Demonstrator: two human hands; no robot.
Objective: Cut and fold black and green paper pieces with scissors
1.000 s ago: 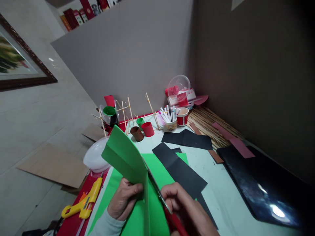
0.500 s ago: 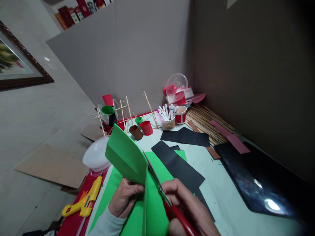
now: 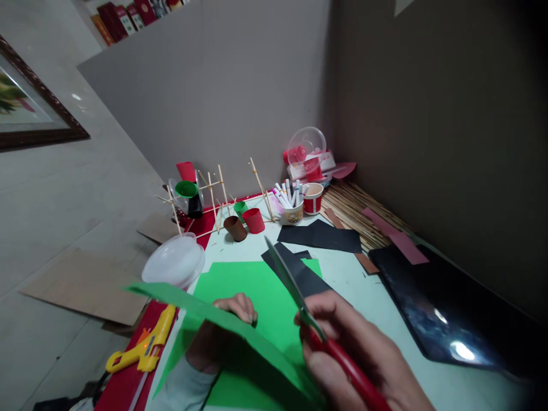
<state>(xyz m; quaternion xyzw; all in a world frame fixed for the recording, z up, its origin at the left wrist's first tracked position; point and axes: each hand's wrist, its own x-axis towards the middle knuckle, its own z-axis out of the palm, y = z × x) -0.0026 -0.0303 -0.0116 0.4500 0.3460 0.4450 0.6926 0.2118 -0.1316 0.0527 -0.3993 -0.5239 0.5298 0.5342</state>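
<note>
My right hand (image 3: 355, 348) is wrapped round red-handled scissors (image 3: 295, 285), whose blades look closed and point up and away from me. My left hand (image 3: 240, 306) has its fingers curled at a creased sheet of green card (image 3: 257, 342), which hangs tilted in front of it and hides part of the palm and wrist. The scissor blades are apart from this card. Beneath both hands a larger green sheet (image 3: 240, 277) lies flat on the table. Strips of black card (image 3: 295, 268) lie just beyond the scissors.
A yellow glue gun (image 3: 148, 345) rests at the left edge, near a white plastic lid (image 3: 173, 260). Paper tubes (image 3: 253, 220), thin stick frames (image 3: 222, 188) and a cup of markers (image 3: 293, 212) stand at the back. Right are bamboo sticks (image 3: 359, 208) and a shiny black panel (image 3: 432, 308).
The green card has swung from upright down to the left and now covers part of my left hand. The scissors have moved right, off the card, and their blades have closed.
</note>
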